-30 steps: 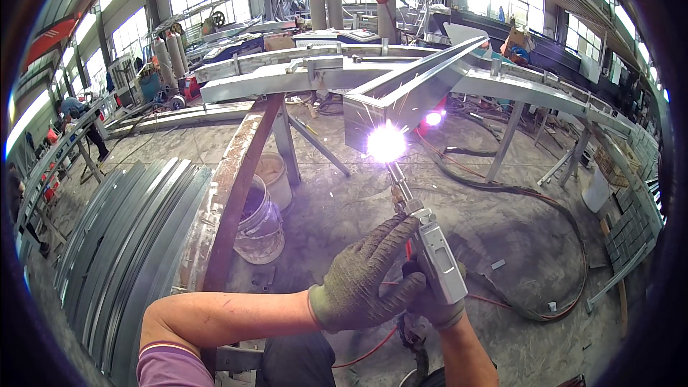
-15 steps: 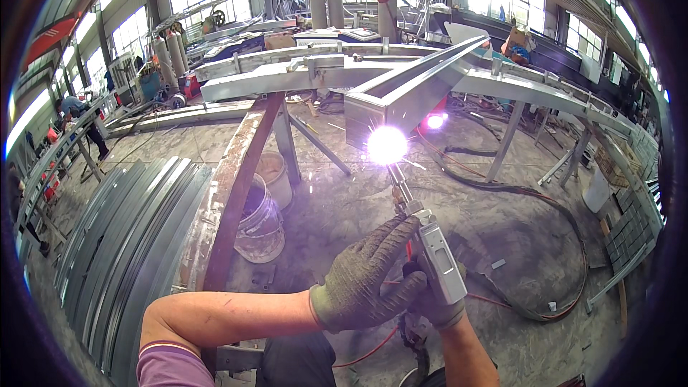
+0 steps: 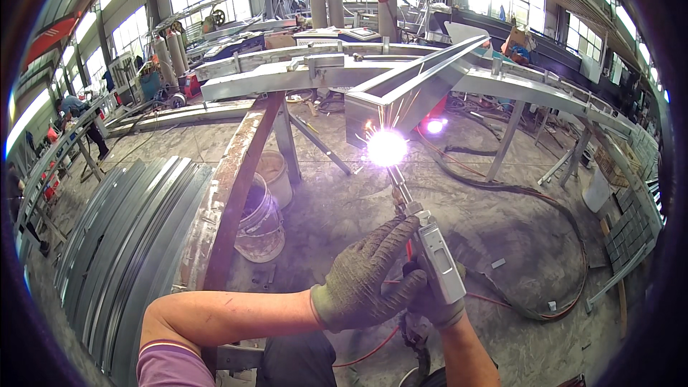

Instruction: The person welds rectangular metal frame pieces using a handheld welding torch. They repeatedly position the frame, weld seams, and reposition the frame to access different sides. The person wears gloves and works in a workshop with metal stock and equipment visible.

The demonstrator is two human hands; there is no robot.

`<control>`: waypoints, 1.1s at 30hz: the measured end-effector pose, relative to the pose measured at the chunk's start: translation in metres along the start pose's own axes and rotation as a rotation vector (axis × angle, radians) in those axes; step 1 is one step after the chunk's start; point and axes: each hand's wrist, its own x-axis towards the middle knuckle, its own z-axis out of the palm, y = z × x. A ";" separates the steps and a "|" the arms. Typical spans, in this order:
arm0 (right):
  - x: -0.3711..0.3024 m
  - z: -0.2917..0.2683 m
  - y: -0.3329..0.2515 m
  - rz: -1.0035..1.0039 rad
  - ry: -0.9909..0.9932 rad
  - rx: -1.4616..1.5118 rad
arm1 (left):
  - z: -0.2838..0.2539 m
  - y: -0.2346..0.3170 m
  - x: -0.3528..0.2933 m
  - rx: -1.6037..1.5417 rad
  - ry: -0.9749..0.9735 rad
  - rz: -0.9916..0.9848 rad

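Note:
A silver handheld welding gun (image 3: 439, 258) points away from me, its thin nozzle ending in a white-purple glare at the near lower corner of a shiny metal channel (image 3: 364, 118). Sparks fly up across the channel's end face. My right hand (image 3: 438, 310), in a dark glove, is closed round the gun from below, mostly hidden behind it. From the left, my gloved left hand (image 3: 367, 272) grips the gun, its long fingers lying along the side near the neck. The glare hides the nozzle tip and the exact contact.
The channel rests on a long metal frame (image 3: 265, 80). A rusty beam (image 3: 236, 179) runs toward me, with buckets (image 3: 259, 226) beside it. Stacked metal strips (image 3: 129, 236) lie at left. Dark hoses (image 3: 573, 229) curl over the floor at right. Gas cylinders (image 3: 335, 7) stand behind.
Sparks now spray upward over the channel's end face, more than before. The glare, gun and both hands stay in nearly the same place.

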 end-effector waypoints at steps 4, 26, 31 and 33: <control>-0.008 0.001 0.003 0.113 -0.020 0.079 | 0.001 0.001 -0.002 0.010 -0.003 -0.012; -0.010 -0.001 0.006 -0.007 -0.060 -0.102 | 0.001 0.003 -0.003 0.019 0.001 -0.031; -0.015 0.001 0.009 0.056 -0.044 0.020 | 0.003 0.002 -0.003 0.024 0.004 -0.016; -0.014 0.000 0.008 0.021 -0.051 -0.005 | 0.002 0.003 -0.004 0.021 0.001 -0.024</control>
